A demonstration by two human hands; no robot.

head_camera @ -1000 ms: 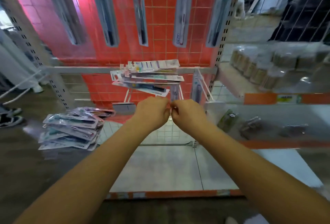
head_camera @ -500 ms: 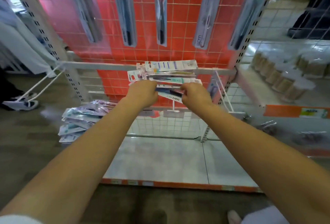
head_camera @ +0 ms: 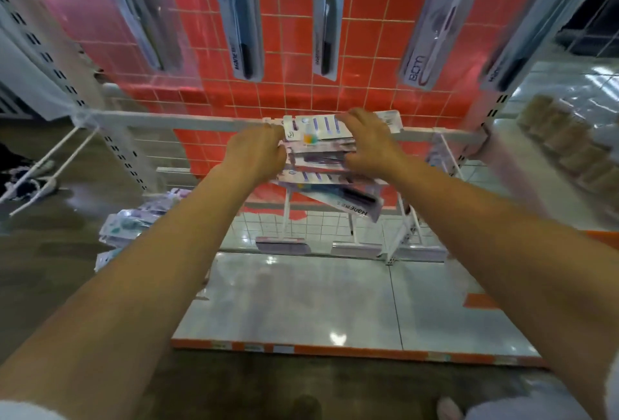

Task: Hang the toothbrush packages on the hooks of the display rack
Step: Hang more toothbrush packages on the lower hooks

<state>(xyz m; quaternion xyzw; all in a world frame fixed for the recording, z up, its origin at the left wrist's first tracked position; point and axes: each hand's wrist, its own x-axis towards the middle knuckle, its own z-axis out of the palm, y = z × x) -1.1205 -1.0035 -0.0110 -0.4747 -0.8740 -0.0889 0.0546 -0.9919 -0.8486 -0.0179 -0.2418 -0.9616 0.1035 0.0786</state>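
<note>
A stack of toothbrush packages (head_camera: 321,165) rests on white hooks (head_camera: 286,215) at the rack's middle bar. My left hand (head_camera: 256,154) grips the stack's left end. My right hand (head_camera: 370,144) lies over the top package (head_camera: 313,126) and holds the stack's right side. Several packages hang on the upper row, among them a dark-brush package (head_camera: 241,24) and a white one (head_camera: 427,37). The lowest package (head_camera: 351,206) in the stack tilts down to the right.
A second pile of packages (head_camera: 134,225) lies on the floor at the left. The rack's white base shelf (head_camera: 301,302) is below my arms. A neighbouring shelf with jars (head_camera: 569,148) stands on the right. A white bracket (head_camera: 43,168) sticks out at the left.
Both hands rose from below the hooks to the stack of packages and took hold of its two ends. The view moved closer to the rack.
</note>
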